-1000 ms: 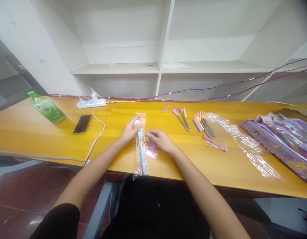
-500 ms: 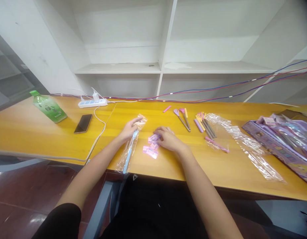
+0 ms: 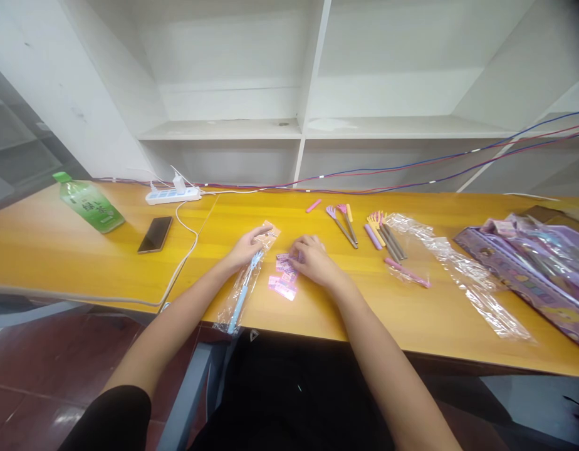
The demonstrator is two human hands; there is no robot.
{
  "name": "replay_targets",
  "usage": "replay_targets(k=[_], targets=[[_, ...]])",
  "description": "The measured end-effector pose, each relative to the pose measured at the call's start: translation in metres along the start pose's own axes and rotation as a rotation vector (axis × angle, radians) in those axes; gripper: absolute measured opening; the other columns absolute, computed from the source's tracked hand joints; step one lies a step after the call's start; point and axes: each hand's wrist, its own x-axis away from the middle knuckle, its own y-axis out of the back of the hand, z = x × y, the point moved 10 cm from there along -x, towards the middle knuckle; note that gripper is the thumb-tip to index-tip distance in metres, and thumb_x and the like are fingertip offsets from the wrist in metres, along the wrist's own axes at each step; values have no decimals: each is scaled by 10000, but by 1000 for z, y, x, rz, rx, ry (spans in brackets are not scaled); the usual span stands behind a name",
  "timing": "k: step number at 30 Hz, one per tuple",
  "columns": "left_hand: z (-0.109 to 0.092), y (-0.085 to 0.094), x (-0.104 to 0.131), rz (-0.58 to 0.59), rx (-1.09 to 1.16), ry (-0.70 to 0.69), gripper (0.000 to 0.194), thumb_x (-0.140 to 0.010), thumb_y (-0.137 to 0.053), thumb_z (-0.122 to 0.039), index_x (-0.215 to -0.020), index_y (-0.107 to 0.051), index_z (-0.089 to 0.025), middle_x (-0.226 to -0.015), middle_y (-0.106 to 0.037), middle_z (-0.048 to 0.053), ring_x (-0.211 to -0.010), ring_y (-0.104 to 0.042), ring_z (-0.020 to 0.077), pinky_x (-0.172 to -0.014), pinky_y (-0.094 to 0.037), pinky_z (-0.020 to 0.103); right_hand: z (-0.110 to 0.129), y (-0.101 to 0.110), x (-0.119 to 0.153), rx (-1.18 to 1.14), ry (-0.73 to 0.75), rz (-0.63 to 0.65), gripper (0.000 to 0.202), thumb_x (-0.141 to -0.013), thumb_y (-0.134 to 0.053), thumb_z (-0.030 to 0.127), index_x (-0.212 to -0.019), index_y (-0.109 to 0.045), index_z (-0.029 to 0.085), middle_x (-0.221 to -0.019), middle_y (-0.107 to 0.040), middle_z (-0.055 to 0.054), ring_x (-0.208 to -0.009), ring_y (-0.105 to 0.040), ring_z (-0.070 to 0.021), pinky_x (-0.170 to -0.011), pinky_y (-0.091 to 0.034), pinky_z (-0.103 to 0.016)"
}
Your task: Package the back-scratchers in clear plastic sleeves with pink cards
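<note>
My left hand has its fingers closed on the top of a clear plastic bag lying on the table. Inside the bag is a light blue back scratcher, its handle pointing toward me. Small pink and purple printed cards lie in a loose overlapping group right of the bag. Over the upper cards, my right hand has its fingers bent down and pinched on one of them; the fingertips are partly hidden.
Unwrapped back scratchers and loose coloured handle grips lie to the right. Farther along are empty plastic wrappers and a purple box of wrapped pieces. On the left stand a phone, a green bottle and a power strip.
My right fingers have shifted slightly left, and the upper cards have moved slightly left under them. The bag under my left hand is a little more tilted.
</note>
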Motion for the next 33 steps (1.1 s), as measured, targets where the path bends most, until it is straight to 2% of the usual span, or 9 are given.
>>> replay_targets(k=[3, 6, 9, 14, 20, 24, 27, 30, 33], targets=[[3, -1, 0, 26, -1, 20, 581, -784, -634, -176, -1363, -677, -197, -1340, -714, 89, -984, -700, 215, -894, -558, 339, 8, 5, -2, -59, 53, -58, 59, -904, -621, 197, -872, -578, 220, -1046, -632, -84, -1056, -538, -262, -928, -420, -361], [4, -1, -1, 22, -9, 29, 580, -782, -650, -177, -1361, -682, -196, -1427, -666, 96, -1180, -668, 258, -1012, -521, 364, -2, 9, -3, -173, -29, -123, 105, -904, -579, 212, -845, -495, 233, -925, -641, -52, -886, -574, -225, -803, -439, -321], [3, 1, -1, -1, -1, 38, 573, -777, -690, -214, -1350, -696, -191, -1485, -622, 110, -1323, -604, 296, -1095, -472, 386, -14, 8, -3, -281, -100, -154, 163, -931, -566, 293, -835, -443, 246, -898, -658, -41, -790, -580, -208, -732, -435, -310], [6, -2, 0, 8, 6, 79, 603, -781, -702, -253, -1380, -673, -187, -1505, -603, 121, -1222, -660, 299, -1038, -511, 406, -5, 5, -3, -159, -23, -127, 188, -942, -615, 344, -840, -499, 237, -922, -641, -58, -854, -575, -223, -771, -431, -326], [3, -2, 0, -1, -14, 15, 529, -792, -715, -244, -1318, -709, -188, -1388, -689, 115, -1158, -683, 278, -1029, -531, 402, -5, -8, -3, 41, -66, -76, 332, -939, -699, 497, -1088, -620, 210, -1113, -673, -117, -1080, -543, -316, -894, -408, -418], [4, -2, -2, 1, -29, -3, 513, -793, -714, -239, -1304, -716, -188, -1330, -719, 111, -1148, -687, 273, -1057, -521, 411, -10, -18, -7, 52, -99, -66, 376, -957, -701, 408, -1265, -620, 209, -1270, -676, -145, -1210, -501, -351, -954, -372, -468], [6, -2, -2, 1, -39, 8, 523, -790, -708, -235, -1310, -712, -181, -1331, -719, 116, -1172, -679, 275, -1085, -504, 427, -21, -25, -12, -21, -183, -39, 365, -935, -709, 305, -1281, -631, 217, -1273, -694, -122, -1216, -514, -337, -960, -363, -457], [6, -3, -1, 14, -47, 29, 557, -790, -695, -240, -1344, -691, -176, -1372, -698, 115, -1232, -654, 280, -1121, -477, 430, -31, -31, -15, -80, -277, 12, 448, -901, -713, 247, -1337, -615, 220, -1275, -699, -99, -1199, -532, -322, -947, -368, -431], [5, -6, 1, 36, -53, 54, 604, -793, -674, -247, -1389, -659, -159, -1469, -633, 124, -1344, -587, 299, -1164, -433, 422, -30, -37, -16, -102, -285, 59, 448, -883, -692, 208, -1327, -637, 223, -1239, -712, -87, -1177, -550, -310, -926, -372, -408]])
